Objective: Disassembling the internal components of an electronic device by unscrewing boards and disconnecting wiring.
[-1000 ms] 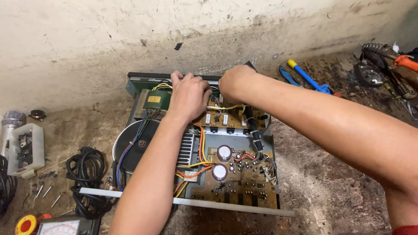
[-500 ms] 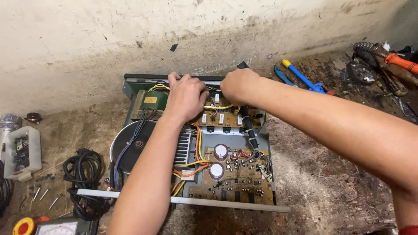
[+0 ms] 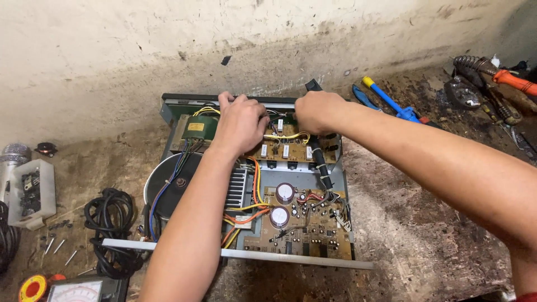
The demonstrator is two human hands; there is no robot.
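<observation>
Here we see the opened metal amplifier chassis (image 3: 168, 109) at the centre of the frame, its brown circuit board (image 3: 302, 232) studded with round capacitors (image 3: 285, 193) beside a ribbed heatsink (image 3: 236, 189). Our left hand (image 3: 240, 123) curls its fingers over the far rear panel, and our right hand (image 3: 319, 111) is closed in a fist near a thick black cable (image 3: 321, 162); whether it grips the cable we cannot tell.

The open metal amplifier chassis (image 3: 168, 107) is grey, its flat circuit board (image 3: 313, 232) brown, crossed by orange and yellow wires (image 3: 254, 187). Two round capacitors (image 3: 285, 193) show silver tops. At two o'clock lies a blue-and-yellow-handled tool (image 3: 391, 103); a black coiled cable (image 3: 112, 223) sits at nine o'clock on the mottled brown worktop (image 3: 425, 235).
</observation>
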